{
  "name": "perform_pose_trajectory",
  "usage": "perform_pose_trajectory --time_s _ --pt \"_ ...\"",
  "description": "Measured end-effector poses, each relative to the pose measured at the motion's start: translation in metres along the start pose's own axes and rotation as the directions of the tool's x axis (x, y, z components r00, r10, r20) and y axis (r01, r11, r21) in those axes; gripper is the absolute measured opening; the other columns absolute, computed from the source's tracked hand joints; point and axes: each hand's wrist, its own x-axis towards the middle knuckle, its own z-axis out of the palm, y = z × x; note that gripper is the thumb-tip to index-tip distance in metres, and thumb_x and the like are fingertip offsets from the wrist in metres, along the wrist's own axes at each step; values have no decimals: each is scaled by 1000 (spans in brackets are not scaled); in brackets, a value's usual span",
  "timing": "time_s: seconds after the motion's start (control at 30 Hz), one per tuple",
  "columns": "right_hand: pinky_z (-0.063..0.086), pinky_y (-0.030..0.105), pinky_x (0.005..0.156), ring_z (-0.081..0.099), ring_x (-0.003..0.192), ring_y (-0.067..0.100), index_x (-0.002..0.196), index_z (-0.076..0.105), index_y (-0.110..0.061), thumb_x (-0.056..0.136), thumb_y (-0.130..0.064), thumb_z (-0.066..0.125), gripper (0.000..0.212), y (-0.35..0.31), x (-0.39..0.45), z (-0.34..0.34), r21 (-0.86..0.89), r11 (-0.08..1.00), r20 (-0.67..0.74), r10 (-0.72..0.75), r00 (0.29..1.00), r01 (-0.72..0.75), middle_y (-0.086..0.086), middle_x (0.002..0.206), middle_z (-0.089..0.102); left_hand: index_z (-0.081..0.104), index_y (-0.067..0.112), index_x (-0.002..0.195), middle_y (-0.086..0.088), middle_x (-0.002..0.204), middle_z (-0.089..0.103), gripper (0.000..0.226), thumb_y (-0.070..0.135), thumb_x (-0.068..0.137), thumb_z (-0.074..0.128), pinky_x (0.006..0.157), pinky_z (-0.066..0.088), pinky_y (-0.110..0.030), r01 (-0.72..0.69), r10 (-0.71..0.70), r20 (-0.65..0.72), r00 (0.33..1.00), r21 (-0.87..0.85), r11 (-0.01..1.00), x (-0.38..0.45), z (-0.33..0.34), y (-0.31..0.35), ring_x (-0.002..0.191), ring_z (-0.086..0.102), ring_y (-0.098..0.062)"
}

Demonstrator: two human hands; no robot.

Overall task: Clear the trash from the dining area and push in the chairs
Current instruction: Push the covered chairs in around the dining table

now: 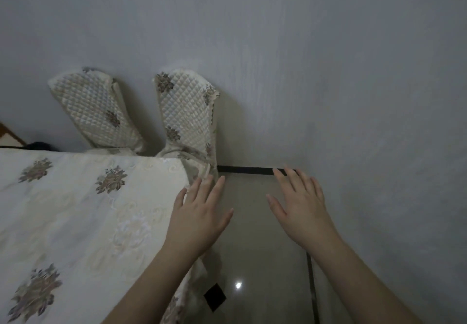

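At the left, a table (75, 210) under a cream tablecloth (121, 222) embroidered with flower motifs fills the lower left; four motifs show fully on top, and its near corner hangs toward the floor. Behind the table's far edge stand two chairs, both in quilted cream covers with the same flower print. The left chair (97, 111) has its back tilted, long axis running from lower right up to upper left; the right chair (185, 113) stands more nearly upright, its long axis running up from the table corner, top close to the grey wall (328, 58). Both seats are tucked under or hidden by the table edge, and the two backs stand just beside each other.

The left hand (199, 212) hovers over the table corner, fingers straight and spread, holding nothing. The right hand (300, 204) is spread the same way over the glossy beige floor (252, 260), fingertips near the dark baseboard strip (245, 169).
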Motion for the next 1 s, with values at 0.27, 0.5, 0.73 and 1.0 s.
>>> perform_pose_trajectory --time_s 0.27,0.5,0.73,1.0 --pt "29 48 109 38 133 28 143 39 -20 91 -53 30 63 2 97 28 47 993 37 -110 993 108 6 147 42 44 25 141 -1 144 48 61 56 91 32 107 35 -47 111 -112 -38 993 -33 993 73 15 -14 135 41 -23" --pt "32 48 108 38 133 30 144 37 -20 89 -53 31 64 -22 201 57 40 979 73 -202 977 199 7 148 41 46 24 139 -3 144 48 58 51 88 39 106 34 -47 186 -193 -95 977 -78 979 159 34 -67 135 42 -25" --pt "35 49 105 42 130 32 141 41 -16 88 -51 35 64 -31 299 64 28 974 47 -225 973 224 10 144 46 49 23 138 -6 142 51 60 54 89 35 108 34 -49 185 -192 -108 975 -68 980 241 37 -110 133 43 -26" --pt "30 50 109 36 135 30 145 35 -19 89 -52 32 65 -11 397 98 78 958 126 -285 950 277 8 148 40 52 22 134 -7 136 56 57 54 94 29 105 37 -48 261 -261 -76 962 -8 965 332 61 -127 130 47 -28"
